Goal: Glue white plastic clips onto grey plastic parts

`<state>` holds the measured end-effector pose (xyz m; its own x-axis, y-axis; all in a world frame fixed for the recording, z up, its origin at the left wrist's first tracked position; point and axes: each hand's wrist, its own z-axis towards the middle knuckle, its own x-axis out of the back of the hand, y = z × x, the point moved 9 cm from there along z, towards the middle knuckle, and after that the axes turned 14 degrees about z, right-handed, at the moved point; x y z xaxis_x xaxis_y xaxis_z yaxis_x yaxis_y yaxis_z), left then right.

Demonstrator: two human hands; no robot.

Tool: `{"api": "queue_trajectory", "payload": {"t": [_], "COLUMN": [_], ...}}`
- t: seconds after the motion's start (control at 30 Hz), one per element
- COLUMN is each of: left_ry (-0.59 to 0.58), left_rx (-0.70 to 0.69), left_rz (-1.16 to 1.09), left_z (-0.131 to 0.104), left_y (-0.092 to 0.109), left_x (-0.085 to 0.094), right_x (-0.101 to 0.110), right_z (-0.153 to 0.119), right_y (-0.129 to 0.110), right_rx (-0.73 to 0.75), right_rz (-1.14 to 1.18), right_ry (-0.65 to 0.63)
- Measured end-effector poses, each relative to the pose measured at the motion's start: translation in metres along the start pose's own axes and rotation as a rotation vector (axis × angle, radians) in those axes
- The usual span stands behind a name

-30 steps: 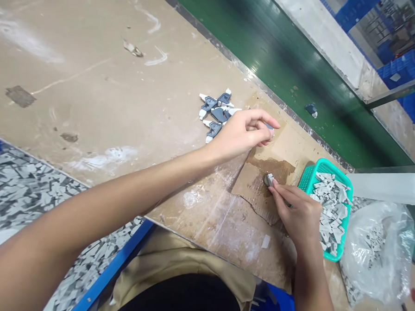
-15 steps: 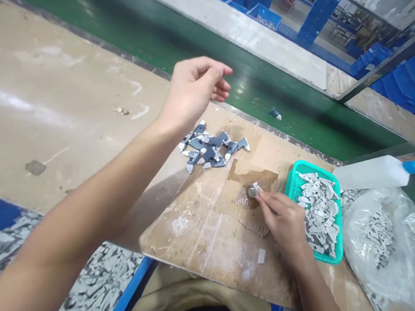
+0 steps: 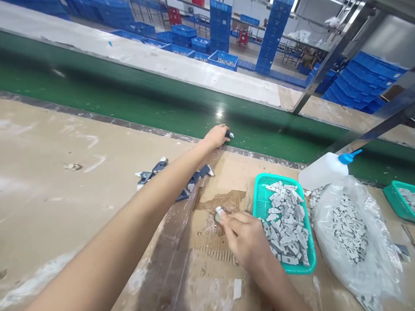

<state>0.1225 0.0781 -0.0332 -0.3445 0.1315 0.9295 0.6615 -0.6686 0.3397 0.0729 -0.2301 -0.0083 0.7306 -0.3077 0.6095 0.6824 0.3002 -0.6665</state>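
My left hand point(image 3: 217, 136) reaches over the far table edge onto the green belt point(image 3: 149, 113), its fingers closed on a dark piece with a white end point(image 3: 229, 134). My right hand point(image 3: 244, 234) pinches a small white piece point(image 3: 219, 211) over a wet patch on the cardboard, beside a small round metal thing point(image 3: 217, 217). A group of dark and white pieces point(image 3: 196, 177) lies partly hidden under my left forearm. Right of my right hand stands a green basket point(image 3: 257, 190) of grey-white pieces.
A clear plastic bag point(image 3: 322, 228) of small pieces and a white bottle point(image 3: 324, 170) with a blue cap stand right of the basket. Another green basket point(image 3: 392, 197) is at the far right. A loose white piece point(image 3: 237, 288) lies near the front. A metal post rises beyond.
My left hand has come down from the air to the belt and closed on the dark piece. My right hand still pinches its white piece. The view has tilted up and shifted.
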Motion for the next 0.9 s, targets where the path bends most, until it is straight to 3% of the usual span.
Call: {"api": "queue_trajectory", "payload": {"t": [0.2,0.33,0.47,0.57,0.73,0.9], "left_ry": [0.109,0.201,0.268,0.248,0.062,-0.06], "left_rx": [0.09,0.158,0.226,0.212,0.26,0.28], "left_rz": [-0.091,-0.236,-0.827,-1.199,-1.468,-1.594], "left_z": [-0.013,-0.038,-0.089,-0.136,-0.199,-0.231], "left_y": [-0.016,-0.023,-0.025,-0.011,0.012,0.018], "left_x": [0.023,0.046,0.061,0.069,0.059,0.034], "right_x": [-0.004,-0.003,0.001,0.007,0.013,0.021], "right_z": [0.001,0.002,0.002,0.002,0.004,0.005], "right_y": [0.004,0.005,0.007,0.009,0.008,0.006], "right_rx": [-0.031,-0.059,-0.082,-0.105,-0.121,-0.172], "right_rz": [-0.017,0.0,0.029,0.074,0.148,0.182], "right_ry": [-0.021,-0.031,-0.018,0.008,0.038,0.086]}}
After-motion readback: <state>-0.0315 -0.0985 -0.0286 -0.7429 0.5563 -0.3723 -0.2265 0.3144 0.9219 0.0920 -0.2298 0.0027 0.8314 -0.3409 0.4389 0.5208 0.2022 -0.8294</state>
